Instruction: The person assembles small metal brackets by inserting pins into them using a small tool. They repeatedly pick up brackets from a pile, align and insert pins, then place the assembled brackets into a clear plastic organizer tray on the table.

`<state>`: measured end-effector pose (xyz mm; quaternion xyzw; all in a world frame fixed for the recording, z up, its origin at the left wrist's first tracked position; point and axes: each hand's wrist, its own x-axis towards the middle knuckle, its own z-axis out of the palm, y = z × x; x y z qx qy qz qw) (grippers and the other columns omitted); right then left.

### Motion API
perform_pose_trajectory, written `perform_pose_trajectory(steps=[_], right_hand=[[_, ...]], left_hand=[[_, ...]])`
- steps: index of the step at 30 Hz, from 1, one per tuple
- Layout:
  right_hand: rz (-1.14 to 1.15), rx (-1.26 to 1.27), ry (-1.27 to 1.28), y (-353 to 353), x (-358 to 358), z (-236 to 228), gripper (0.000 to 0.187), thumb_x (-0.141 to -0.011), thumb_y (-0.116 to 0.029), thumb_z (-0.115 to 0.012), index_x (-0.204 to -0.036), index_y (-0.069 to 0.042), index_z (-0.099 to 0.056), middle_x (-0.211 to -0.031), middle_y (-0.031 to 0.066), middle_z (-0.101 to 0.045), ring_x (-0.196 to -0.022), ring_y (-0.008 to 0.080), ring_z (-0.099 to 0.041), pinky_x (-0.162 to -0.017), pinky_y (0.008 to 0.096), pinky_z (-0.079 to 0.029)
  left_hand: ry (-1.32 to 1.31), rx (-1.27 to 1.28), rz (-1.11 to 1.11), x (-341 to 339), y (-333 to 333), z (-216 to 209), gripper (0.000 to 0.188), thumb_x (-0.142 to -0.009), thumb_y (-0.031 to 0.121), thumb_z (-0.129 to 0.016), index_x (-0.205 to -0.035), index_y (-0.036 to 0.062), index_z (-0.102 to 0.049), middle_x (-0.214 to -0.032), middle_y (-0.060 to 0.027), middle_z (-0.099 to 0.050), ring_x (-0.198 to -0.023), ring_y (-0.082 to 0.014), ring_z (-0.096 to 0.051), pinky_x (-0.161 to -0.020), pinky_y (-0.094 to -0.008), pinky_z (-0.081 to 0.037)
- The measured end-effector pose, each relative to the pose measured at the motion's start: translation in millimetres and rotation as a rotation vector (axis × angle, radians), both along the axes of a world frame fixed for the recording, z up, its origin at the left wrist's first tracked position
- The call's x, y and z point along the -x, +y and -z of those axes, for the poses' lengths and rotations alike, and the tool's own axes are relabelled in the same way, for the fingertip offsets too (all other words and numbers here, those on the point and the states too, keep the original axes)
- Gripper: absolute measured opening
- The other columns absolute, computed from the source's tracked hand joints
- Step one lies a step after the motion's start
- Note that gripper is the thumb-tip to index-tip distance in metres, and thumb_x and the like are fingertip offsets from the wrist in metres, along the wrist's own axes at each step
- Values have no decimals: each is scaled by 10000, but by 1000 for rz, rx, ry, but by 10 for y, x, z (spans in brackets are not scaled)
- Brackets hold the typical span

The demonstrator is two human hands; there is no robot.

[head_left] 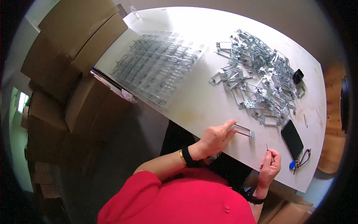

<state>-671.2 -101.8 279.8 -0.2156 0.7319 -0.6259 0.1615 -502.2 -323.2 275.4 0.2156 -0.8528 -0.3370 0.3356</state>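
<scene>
Near the table's front edge, my left hand is closed on one end of a small metal frame. Two thin parallel bars of the frame stick out to the right, joined by a plate at the far end. Lower and to the right, my right hand pinches a thin metal pin that points upward. The pin and the frame are apart. Beyond both hands lies a large heap of similar metal frames, tangled together.
A clear plastic tray with rows of metal parts lies at the table's left. Right of my right hand are a black phone and keys with a blue fob. A small black object sits beside the heap. Cardboard boxes stand at the left.
</scene>
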Motion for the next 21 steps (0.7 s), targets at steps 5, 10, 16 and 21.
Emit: perform_pose_trajectory(steps=[5, 10, 16, 21], right_hand=[[3, -2, 27, -11, -2, -22, 106, -1112, -141, -627, -1112, -38, -654, -719, -62, -516, -576, 13, -432, -523, 205, -327], [29, 10, 31, 14, 16, 44, 101, -1111, -134, -624, -1114, -35, -645, -722, -52, -514, -573, 13, -430, -521, 204, -320], [49, -13, 49, 3, 17, 36, 97, -1109, -133, -628, -1118, -38, -647, -704, -60, -504, -565, 14, -419, -517, 203, -316], [45, 5, 56, -9, 15, 51, 110, -1111, -147, -632, -1119, -40, -654, -700, -65, -504, -569, 12, -417, -517, 204, -316]], left_hand=[[65, -9, -33, 19, 13, -3, 333, -1049, 179, -723, -1331, 35, -618, -817, -206, -694, -722, -396, -732, -624, -449, -566], [164, -30, -76, 2, -64, -133, 210, -1039, 178, -754, -1086, 40, -603, -691, -164, -614, -570, -304, -642, -540, -400, -498], [304, -244, 152, -88, -236, -951, 298, -1035, 179, -765, -856, 43, -568, -642, -24, -452, -552, -108, -416, -502, -320, -360], [713, -552, 658, -301, -186, -1577, 406, -1095, 316, -653, -837, 14, -570, -699, -34, -497, -658, -216, -549, -639, -353, -465]])
